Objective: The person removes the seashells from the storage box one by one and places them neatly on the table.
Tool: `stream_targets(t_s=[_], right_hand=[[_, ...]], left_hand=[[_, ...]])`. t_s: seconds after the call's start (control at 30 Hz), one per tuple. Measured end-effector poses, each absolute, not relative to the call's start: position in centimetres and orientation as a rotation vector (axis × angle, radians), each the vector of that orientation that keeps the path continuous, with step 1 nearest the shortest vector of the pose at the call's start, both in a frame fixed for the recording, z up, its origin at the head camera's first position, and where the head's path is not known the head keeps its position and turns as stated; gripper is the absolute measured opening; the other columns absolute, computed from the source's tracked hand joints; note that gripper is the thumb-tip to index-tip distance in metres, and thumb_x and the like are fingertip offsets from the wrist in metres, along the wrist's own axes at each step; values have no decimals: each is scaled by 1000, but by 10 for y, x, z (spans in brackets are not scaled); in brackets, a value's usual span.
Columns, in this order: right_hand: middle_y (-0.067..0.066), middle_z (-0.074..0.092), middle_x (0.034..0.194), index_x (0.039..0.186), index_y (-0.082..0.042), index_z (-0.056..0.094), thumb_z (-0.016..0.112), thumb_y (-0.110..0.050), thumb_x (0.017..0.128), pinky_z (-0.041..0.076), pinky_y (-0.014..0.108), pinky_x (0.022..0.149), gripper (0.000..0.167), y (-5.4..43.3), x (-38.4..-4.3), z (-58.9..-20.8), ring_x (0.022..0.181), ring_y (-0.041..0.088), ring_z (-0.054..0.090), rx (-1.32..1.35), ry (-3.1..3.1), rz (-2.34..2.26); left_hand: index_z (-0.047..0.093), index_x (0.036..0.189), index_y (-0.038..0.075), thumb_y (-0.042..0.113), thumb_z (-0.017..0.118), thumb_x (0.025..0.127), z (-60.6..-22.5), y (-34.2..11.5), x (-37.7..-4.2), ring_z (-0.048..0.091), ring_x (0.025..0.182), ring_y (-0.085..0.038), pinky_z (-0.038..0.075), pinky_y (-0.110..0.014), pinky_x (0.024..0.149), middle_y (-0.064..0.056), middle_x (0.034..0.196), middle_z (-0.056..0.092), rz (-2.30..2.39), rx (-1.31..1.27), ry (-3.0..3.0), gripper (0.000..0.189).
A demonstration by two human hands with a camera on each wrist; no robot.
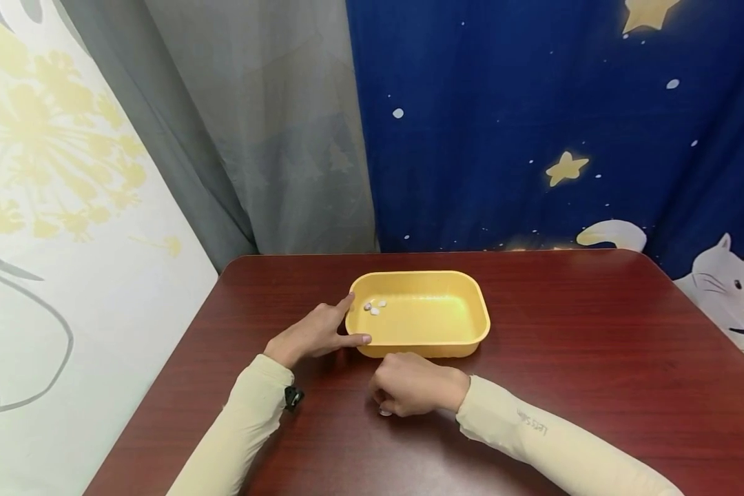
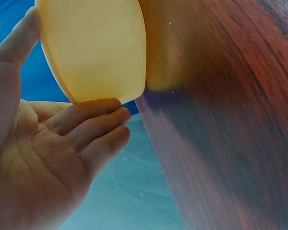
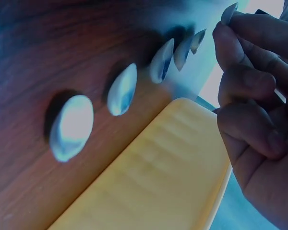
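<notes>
My left hand (image 1: 313,335) holds the left end of a yellow plastic tray (image 1: 418,351), its thumb over the near rim and a finger at the left rim. Other fingers rest against the tray's outer wall in the left wrist view. Inside, several small pale seashells (image 1: 375,311) lie near the left end. In front of the tray, my right hand (image 1: 412,384) pinches one small seashell (image 3: 229,13) between thumb and fingertip. Several white oval seashells (image 3: 122,90) lie in a row on the table beside the tray in the right wrist view; the right hand hides them in the head view.
The dark red wooden table (image 1: 595,331) reaches back to a blue curtain (image 1: 502,138) with stars and a grey curtain (image 1: 285,138). A white patterned wall (image 1: 68,289) stands along the left. A small black device (image 1: 293,398) sits at the left wrist.
</notes>
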State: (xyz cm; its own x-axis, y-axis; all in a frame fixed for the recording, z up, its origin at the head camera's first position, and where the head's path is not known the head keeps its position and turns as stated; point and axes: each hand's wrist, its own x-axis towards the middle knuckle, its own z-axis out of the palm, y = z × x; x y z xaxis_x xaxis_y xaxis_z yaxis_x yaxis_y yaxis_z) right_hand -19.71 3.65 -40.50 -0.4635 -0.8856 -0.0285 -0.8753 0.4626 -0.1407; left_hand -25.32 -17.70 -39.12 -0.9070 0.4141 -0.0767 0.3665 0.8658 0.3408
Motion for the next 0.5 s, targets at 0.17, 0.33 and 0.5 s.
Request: stream_targets(t_s=[0.17,0.33,0.5], right_hand=[[-16,60,63,70,-23,67,80,-25,84,41,15,55,19,34,-197,-407,57,-5,47,-1576,2625,-123],[-15,61,63,68,-23,66,81,-26,83,42,16,54,22,34,-196,-410,57,-3,48,-1576,2651,-79],[-15,60,62,66,-24,64,82,-28,81,42,18,53,24,34,-195,-411,56,-1,49,-1571,2675,-42]], left_hand=[[28,157,0,61,69,87,-392,-177,-253,58,84,-15,52,-34,84,-13,93,69,490,621,2895,102],[27,158,1,61,69,87,-391,-177,-253,58,87,-16,52,-35,87,-16,100,69,495,618,2894,102],[26,158,1,62,68,87,-391,-177,-253,58,88,-16,52,-35,88,-16,102,69,495,612,2890,102]])
